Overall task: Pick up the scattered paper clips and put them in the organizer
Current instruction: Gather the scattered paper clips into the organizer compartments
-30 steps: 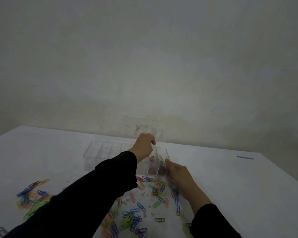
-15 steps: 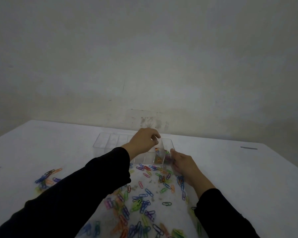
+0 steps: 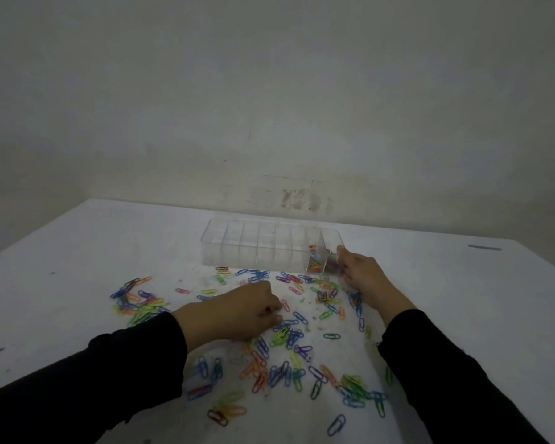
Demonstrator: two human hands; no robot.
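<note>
Dozens of coloured paper clips (image 3: 282, 373) litter the white table (image 3: 61, 283) at lower centre, where the left hand (image 3: 237, 310) curls over some, while beyond, the right hand (image 3: 362, 274) grips one clear eight-compartment organizer (image 3: 257, 245) at centre, unlabelled.

Bare, dim room; type unclear, maybe a plain home or office corner. White desk (image 3: 77, 267) pushed against a blank off-white wall (image 3: 269, 107) with scuffed, stained patches low down. Desk surface speckled with dirt. Only stationery present: coloured paper clips (image 3: 282, 334), clear compartment organizer (image 3: 263, 248).
</note>
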